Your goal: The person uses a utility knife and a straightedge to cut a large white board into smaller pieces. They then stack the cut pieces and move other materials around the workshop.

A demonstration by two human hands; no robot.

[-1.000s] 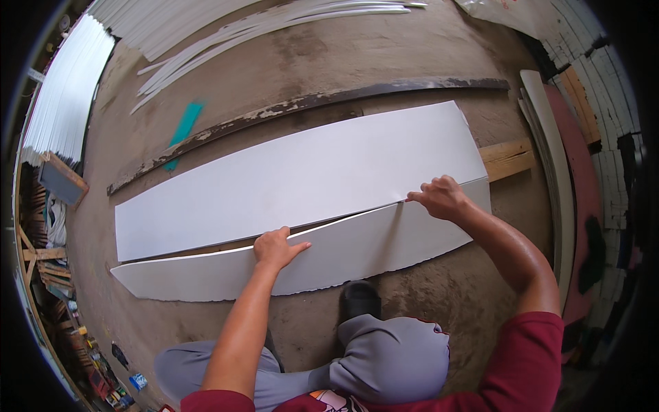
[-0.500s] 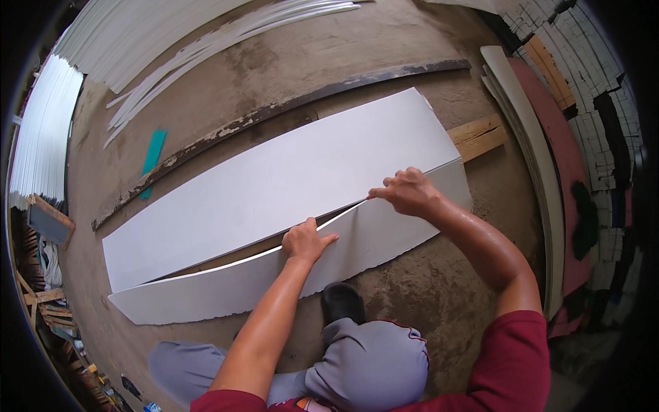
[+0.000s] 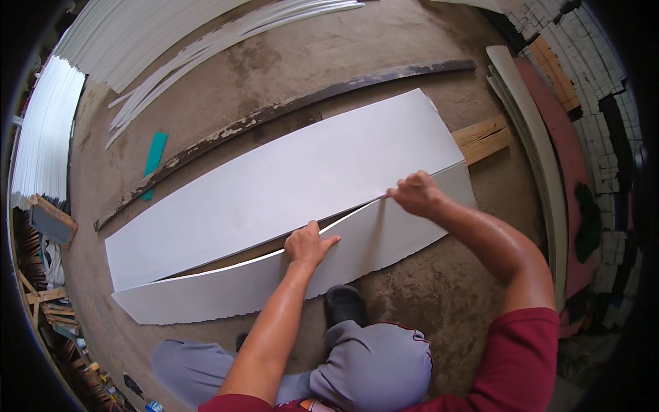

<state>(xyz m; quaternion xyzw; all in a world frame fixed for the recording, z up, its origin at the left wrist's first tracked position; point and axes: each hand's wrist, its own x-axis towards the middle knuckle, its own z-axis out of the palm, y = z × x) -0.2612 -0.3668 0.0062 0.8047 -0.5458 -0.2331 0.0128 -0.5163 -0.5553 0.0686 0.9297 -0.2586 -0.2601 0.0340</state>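
Observation:
A long white sheet (image 3: pixel 288 172) lies slantwise on the floor, split lengthwise by a gap that is wide at the left and narrows to the right. Its near strip (image 3: pixel 206 295) is raised along the gap and has a ragged near edge. My left hand (image 3: pixel 307 245) grips this strip, fingers over the raised edge and thumb pointing right across its face. Farther right, my right hand (image 3: pixel 413 196) is closed at the narrow end of the gap, its fingertips against the edge. Whatever sits between those fingertips is too small or hidden to make out.
Beyond the sheet lie a dark, worn bar (image 3: pixel 274 113) and a teal strip (image 3: pixel 155 156). A wooden board (image 3: pixel 484 139) sticks out at the sheet's right end. Stacked white sheets (image 3: pixel 48 130) stand at the left, leaning panels (image 3: pixel 532 151) at the right. My shoe (image 3: pixel 345 305) is close to the near edge.
My right hand has slid a little to the right along the split, and the open gap reaches farther right. My left hand keeps its grip on the near strip.

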